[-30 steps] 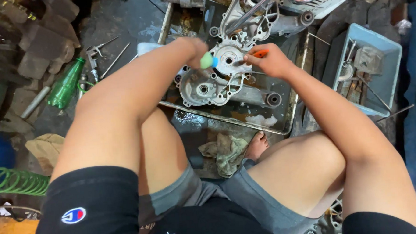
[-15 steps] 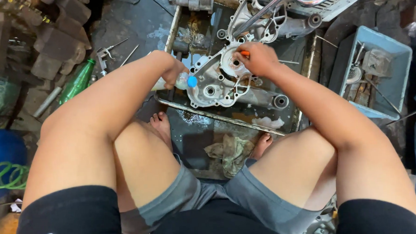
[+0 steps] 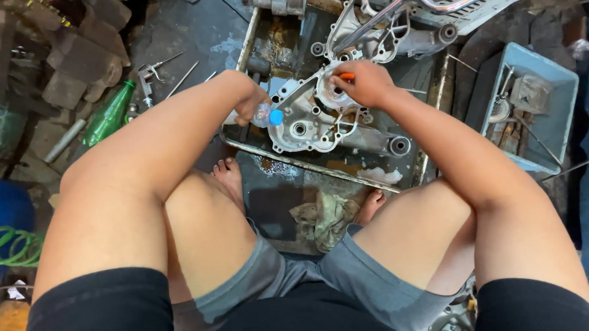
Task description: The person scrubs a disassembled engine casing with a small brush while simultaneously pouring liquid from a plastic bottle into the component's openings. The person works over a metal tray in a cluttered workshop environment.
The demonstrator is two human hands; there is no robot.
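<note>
A grey metal engine case half point(image 3: 306, 122) lies in a shallow metal tray point(image 3: 321, 167) on the floor in front of me. My left hand point(image 3: 249, 104) grips a small clear plastic bottle with a blue cap point(image 3: 269, 115) at the case's left edge. My right hand point(image 3: 364, 83) holds an orange-handled tool point(image 3: 345, 76), its tip down on a round opening of the case. A second case half point(image 3: 374, 23) and a chrome bar lie at the tray's far end.
A blue plastic bin point(image 3: 537, 102) with metal parts stands at the right. A green bottle point(image 3: 110, 114), an air tool point(image 3: 146, 79) and rods lie at the left by stacked bricks. A rag point(image 3: 326, 217) sits between my bare feet. A green coiled hose point(image 3: 7, 247) is far left.
My left hand pulled the bottle back from over the case to its left edge. My right hand moved slightly up on the case with the tool. The view shifted a little.
</note>
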